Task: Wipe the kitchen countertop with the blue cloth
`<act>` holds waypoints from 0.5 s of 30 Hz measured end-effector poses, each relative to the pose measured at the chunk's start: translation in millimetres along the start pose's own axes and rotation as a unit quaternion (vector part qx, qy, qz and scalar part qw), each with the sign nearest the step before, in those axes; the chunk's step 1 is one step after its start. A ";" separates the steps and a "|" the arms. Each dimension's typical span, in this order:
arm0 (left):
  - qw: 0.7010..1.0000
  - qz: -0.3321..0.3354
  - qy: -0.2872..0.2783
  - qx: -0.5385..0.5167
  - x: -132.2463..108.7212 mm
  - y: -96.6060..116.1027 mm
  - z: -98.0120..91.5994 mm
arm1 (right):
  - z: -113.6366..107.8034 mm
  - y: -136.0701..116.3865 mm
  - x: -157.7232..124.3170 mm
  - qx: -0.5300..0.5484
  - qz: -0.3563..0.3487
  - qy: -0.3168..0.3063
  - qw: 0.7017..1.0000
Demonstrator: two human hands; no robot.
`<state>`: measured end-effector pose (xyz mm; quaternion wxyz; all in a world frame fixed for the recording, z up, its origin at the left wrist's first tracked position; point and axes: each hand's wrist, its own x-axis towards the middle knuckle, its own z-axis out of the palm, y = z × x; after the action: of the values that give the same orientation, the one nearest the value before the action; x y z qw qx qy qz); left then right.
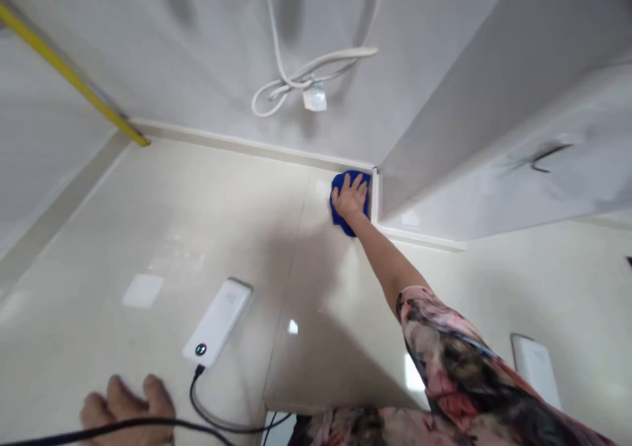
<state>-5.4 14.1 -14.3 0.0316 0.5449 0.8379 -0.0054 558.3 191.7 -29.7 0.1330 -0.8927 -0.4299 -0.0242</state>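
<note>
Blue cloth (344, 223) is lying on the pale, glossy floor (232, 209), bunched into the inside corner where the baseboard (237, 147) is meeting the base of a jutting white panel (459, 143). Right hand (350, 199) is pressing palm down on it, fingers spread and unclenched, leaving blue edges showing around; bare forearm is reaching in from a floral sleeve (447, 350). Panel face is carrying a small dark hook-like piece (546, 156). Above the cloth, 1 white cord (340, 56) is hanging in a loose knot before the wall (197, 71), a pale block (315, 96) sitting just beside the knot. Nearer the body, 1 white power bank (217, 324) is resting on the floor, well apart from the cloth, its round display glowing; 1 thin black cable (194, 396) is running from its near end. Left hand (126, 405) is showing partly at the lower edge, near the power bank, fingers pointing forward; cannot tell whether it is gripping anything, palm being hidden. A thicker black cord (123, 423) is crossing in front of it. Upper left, 1 yellow strip (74, 74) is slanting down to the far left corner. Far right, 1 white slab (536, 367) is lying beyond the sleeve, partly covered.
</note>
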 end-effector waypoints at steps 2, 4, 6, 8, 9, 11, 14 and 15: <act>0.995 0.006 0.058 -0.075 -4.2 6.1 -2.4 | -1.3 1.9 1.9 -0.013 0.002 -0.008 1.000; 0.995 0.007 0.057 -0.087 -5.8 9.3 -3.6 | -1.3 -2.0 0.0 -0.003 0.002 -0.010 1.000; 0.997 0.002 0.047 -0.069 -5.3 10.1 -4.2 | 1.0 -16.3 -4.4 0.014 -0.013 -0.011 1.000; 0.997 0.000 0.052 -0.057 -4.5 10.0 -4.5 | 5.2 -43.0 -11.0 0.030 -0.062 -0.021 0.997; 0.997 0.000 0.059 -0.056 -4.3 9.9 -4.6 | 7.6 -60.1 -15.0 0.037 -0.102 -0.032 0.994; 0.996 0.000 0.066 -0.058 -4.4 9.6 -4.3 | 12.1 -97.1 -24.1 0.049 -0.196 -0.063 0.977; 0.997 -0.004 0.060 -0.056 -5.1 8.2 -3.2 | 15.4 -142.6 -41.8 0.066 -0.320 -0.108 0.939; 0.997 -0.004 0.056 -0.055 -5.4 7.4 -2.6 | 15.0 -151.3 -49.0 0.075 -0.353 -0.120 0.925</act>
<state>3.4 12.3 -11.2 0.0148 0.5384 0.8396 0.0711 409.3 248.3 -19.1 0.1294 -0.6666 -0.7308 0.0699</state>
